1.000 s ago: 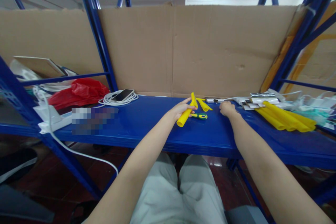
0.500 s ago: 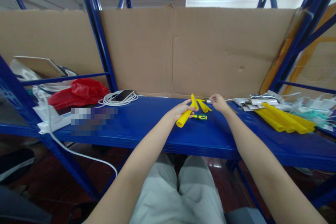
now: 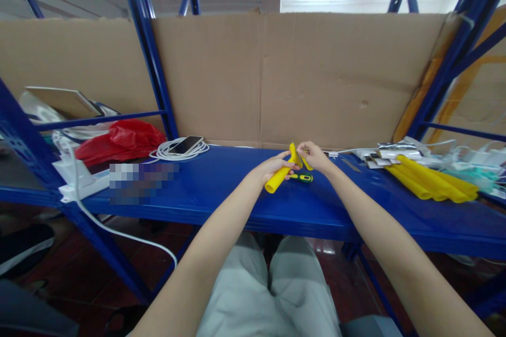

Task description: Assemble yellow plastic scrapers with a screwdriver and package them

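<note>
My left hand (image 3: 273, 166) is closed around a yellow tube (image 3: 277, 180), whose round open end points toward me. The tube's far end shows above the fingers. Close beside it, my right hand (image 3: 315, 157) has its fingers pinched together near that far end; what they hold, if anything, is too small to make out. Another yellow piece (image 3: 307, 165) lies just under the right fingers, partly hidden. A green and yellow handle (image 3: 304, 178) rests on the blue shelf (image 3: 233, 189) below my hands.
Several yellow tubes (image 3: 430, 181) lie at the right beside silvery packs (image 3: 397, 150). A thin flat strip (image 3: 351, 165) is right of my hand. To the left are a phone (image 3: 187, 144) on a coiled white cable (image 3: 162, 154), a red bag (image 3: 122, 139) and a white power strip (image 3: 89, 185).
My right hand has moved left, from the small white items at the back to the far end of the yellow tube. My left hand keeps its hold, nearly still.
</note>
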Demonstrator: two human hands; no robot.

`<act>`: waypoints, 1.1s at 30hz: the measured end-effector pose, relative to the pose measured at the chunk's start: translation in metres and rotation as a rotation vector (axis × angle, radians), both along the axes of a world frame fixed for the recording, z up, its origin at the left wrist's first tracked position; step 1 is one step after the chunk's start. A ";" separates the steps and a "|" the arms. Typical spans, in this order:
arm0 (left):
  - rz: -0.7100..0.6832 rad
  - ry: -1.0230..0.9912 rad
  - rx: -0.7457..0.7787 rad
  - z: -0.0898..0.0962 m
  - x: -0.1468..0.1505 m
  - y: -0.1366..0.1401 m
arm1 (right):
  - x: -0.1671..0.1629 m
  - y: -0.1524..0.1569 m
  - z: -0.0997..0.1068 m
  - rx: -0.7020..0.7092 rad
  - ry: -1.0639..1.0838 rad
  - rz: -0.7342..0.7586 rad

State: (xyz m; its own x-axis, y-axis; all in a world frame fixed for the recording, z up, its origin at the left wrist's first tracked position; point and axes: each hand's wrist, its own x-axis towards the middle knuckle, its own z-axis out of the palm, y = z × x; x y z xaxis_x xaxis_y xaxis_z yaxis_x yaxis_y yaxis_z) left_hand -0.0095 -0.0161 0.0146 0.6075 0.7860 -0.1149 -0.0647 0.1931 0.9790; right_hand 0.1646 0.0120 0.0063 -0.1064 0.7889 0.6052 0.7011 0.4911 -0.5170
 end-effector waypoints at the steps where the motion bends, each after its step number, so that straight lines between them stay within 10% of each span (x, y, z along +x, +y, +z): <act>1: -0.001 -0.001 -0.001 0.000 0.000 0.000 | 0.000 0.000 0.000 -0.007 0.010 0.006; 33: -0.051 -0.111 -0.007 0.003 -0.003 -0.001 | 0.008 0.025 -0.021 -0.033 0.131 0.056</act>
State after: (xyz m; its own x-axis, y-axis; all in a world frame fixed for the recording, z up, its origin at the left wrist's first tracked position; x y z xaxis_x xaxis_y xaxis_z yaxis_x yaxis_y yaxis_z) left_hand -0.0120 -0.0167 0.0179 0.6560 0.7531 -0.0503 -0.1623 0.2058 0.9650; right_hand 0.1723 0.0373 -0.0151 -0.0722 0.8037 0.5906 0.5985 0.5086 -0.6189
